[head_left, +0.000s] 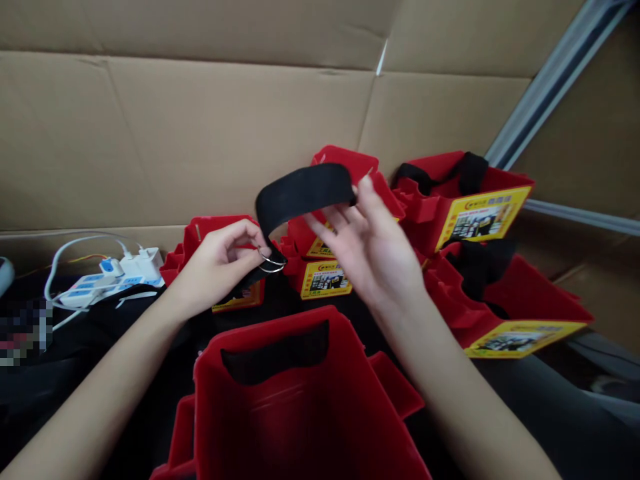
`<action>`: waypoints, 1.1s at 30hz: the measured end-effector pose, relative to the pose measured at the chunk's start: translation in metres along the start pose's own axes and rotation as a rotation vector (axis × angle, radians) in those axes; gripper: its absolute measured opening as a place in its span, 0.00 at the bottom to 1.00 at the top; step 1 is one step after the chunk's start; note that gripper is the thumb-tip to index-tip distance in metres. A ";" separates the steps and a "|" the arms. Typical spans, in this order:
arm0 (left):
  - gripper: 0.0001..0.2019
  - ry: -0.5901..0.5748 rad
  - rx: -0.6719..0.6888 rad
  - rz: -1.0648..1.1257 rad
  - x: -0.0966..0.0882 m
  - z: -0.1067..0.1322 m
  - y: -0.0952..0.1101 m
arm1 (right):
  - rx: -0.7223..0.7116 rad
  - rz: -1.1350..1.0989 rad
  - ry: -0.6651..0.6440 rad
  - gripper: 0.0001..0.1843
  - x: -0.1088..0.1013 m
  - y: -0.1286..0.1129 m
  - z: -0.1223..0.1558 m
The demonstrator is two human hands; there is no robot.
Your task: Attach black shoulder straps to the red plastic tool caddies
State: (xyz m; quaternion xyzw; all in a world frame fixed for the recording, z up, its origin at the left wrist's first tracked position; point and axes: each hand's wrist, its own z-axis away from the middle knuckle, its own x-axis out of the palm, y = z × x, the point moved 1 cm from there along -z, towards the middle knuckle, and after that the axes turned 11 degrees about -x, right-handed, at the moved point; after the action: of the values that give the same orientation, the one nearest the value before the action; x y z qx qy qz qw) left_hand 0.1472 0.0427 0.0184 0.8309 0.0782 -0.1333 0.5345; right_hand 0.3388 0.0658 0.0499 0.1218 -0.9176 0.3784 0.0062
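Note:
A wide black strap (300, 193) arcs in the air above the table. My left hand (220, 263) is closed in a pinch on its lower end, at a pair of metal rings (271, 261). My right hand (370, 243) is raised palm up with its fingers spread, and its fingertips touch the strap's far end. Directly below my forearms stands a red fabric bag (295, 407) with a black handle strip (275, 353) across its opening.
Several more red bags with yellow labels (480, 220) and black straps stand behind and to the right. A white power strip (115, 277) with plugged chargers and cables lies at the left. Brown cardboard sheets (200, 120) form the wall behind; a metal rail (550, 73) runs diagonally at right.

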 end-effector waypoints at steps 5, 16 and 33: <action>0.04 0.031 -0.113 -0.028 0.007 0.001 -0.002 | 0.162 -0.302 -0.161 0.24 0.017 0.003 0.011; 0.01 0.063 -0.129 -0.384 0.009 0.003 0.001 | -0.049 -0.070 -0.422 0.38 0.026 0.012 0.021; 0.01 -0.121 -0.232 -0.175 -0.003 0.002 0.000 | -0.481 0.509 -0.232 0.20 -0.025 0.001 -0.011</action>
State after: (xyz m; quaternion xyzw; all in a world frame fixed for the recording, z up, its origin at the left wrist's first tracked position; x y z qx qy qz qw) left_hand 0.1443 0.0414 0.0184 0.7442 0.1330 -0.2193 0.6168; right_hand 0.3620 0.0798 0.0546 -0.0733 -0.9758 0.1252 -0.1638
